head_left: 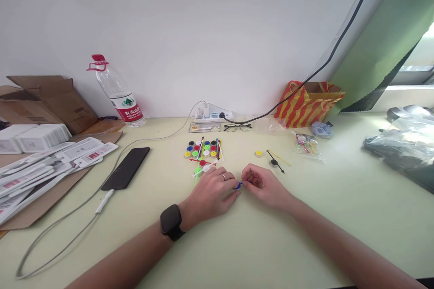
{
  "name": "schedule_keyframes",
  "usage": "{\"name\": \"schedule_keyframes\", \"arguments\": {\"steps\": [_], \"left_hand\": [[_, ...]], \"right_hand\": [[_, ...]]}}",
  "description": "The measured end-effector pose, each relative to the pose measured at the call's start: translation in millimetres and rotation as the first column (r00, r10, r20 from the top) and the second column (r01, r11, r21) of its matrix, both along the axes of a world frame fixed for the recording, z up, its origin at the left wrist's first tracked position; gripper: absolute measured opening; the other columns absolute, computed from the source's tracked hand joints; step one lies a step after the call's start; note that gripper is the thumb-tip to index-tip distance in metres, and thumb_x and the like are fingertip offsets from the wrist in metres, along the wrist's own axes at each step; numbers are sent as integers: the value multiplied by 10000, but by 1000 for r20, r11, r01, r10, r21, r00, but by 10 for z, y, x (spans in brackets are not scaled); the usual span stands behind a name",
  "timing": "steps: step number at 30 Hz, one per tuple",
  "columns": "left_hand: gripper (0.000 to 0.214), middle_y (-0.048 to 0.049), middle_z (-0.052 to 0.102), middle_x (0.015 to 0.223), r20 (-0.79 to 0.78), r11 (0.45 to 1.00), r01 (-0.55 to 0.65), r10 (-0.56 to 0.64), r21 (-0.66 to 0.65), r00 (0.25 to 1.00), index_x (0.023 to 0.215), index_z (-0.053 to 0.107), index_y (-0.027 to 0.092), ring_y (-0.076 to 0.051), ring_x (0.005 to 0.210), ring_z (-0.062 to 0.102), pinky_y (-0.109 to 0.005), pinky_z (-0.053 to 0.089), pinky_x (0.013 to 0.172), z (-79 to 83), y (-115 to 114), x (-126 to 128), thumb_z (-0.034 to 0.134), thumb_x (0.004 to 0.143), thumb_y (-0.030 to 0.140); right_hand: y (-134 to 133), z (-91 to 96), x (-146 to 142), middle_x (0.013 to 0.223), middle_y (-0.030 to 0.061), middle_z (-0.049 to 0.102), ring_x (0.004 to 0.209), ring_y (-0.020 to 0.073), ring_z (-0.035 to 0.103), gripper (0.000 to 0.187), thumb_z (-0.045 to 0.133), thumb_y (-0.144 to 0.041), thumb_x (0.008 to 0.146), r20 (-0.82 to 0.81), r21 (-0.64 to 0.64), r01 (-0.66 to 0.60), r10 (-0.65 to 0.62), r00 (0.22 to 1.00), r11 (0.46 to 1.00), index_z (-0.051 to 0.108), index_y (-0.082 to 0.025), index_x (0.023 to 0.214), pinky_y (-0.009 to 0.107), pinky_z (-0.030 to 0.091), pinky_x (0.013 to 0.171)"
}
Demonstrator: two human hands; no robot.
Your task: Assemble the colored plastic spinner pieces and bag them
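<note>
My left hand (217,189), with a ring and a black watch on the wrist, pinches a small blue round piece (238,185). Meeting it from the other side, my right hand (266,185) has its fingertips closed on a thin blue piece, probably an arrow; most of it is hidden by my fingers. Just beyond my left hand lies a cluster of colored plastic spinners (202,162), with round bases and arrows in red, white, green, yellow, blue and black. Beyond my right hand are a black arrow spinner (274,162), a yellow round base (258,153) and a yellow arrow (283,158).
A phone (126,168) on a charging cable, a water bottle (124,99) and cardboard boxes (47,104) stand left. Glasses (238,127) and a power strip (212,116) lie by the wall. A striped bag (301,106) and plastic-wrapped items (403,144) are right.
</note>
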State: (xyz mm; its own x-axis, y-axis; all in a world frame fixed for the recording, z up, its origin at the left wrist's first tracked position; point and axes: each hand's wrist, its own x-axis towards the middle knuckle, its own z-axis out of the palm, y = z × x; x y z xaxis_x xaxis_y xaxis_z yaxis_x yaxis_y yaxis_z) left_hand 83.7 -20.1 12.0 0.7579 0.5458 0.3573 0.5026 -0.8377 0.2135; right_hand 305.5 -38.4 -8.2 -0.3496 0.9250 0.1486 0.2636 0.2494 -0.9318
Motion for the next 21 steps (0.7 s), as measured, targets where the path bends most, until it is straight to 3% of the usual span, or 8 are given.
{"name": "schedule_keyframes", "arguments": {"steps": [8, 10, 14, 16, 19, 21], "left_hand": [[161, -51, 748, 1028, 97, 992, -20, 32, -123, 995, 1050, 686, 262, -263, 948, 656, -414, 505, 821, -24, -29, -20, 677, 890, 274], [216, -51, 746, 1067, 143, 991, -25, 44, -131, 989, 1100, 680, 269, -268, 977, 662, -428, 512, 862, -15, -29, -23, 686, 885, 288], [356, -63, 727, 1165, 237, 992, -65, 90, -112, 967, 1234, 639, 280, -285, 1056, 652, -455, 508, 935, 15, -23, -34, 674, 880, 267], [355, -64, 726, 1157, 276, 991, -82, 108, -105, 955, 1239, 635, 279, -287, 1068, 646, -455, 507, 940, 27, -23, -46, 646, 887, 238], [319, -64, 723, 1124, 342, 991, -104, 128, -88, 931, 1215, 635, 265, -282, 1058, 641, -448, 509, 930, 40, -27, -69, 585, 908, 197], [308, -65, 715, 1116, 377, 990, -115, 136, -78, 916, 1203, 630, 256, -279, 1062, 634, -444, 510, 927, 47, -32, -79, 557, 914, 178]], "right_hand": [[-20, 74, 51, 876, 30, 657, 753, 182, 601, 121, 557, -345, 981, 150, 128, 91, -110, 983, 988, 595, -234, 949, 301, 475, 616], [-24, 111, 77, 906, 37, 667, 752, 189, 609, 159, 538, -382, 995, 192, 154, 151, -180, 965, 976, 608, -242, 1019, 319, 483, 630], [-68, 172, 94, 738, -1, 606, 641, 192, 553, 300, 534, -460, 999, 247, 117, 275, -296, 923, 954, 588, -248, 1204, 349, 456, 637], [-106, 212, 91, 678, -20, 576, 591, 182, 510, 362, 556, -512, 982, 197, 41, 291, -294, 935, 956, 577, -251, 1233, 332, 422, 592], [-147, 291, 109, 496, -89, 399, 439, 139, 315, 396, 511, -600, 983, -35, -248, 108, -120, 992, 963, 597, -257, 1160, 281, 302, 464], [-137, 340, 151, 441, -118, 256, 410, 123, 194, 388, 487, -619, 986, -241, -344, 29, -118, 963, 938, 604, -259, 1072, 264, 226, 430]]}}
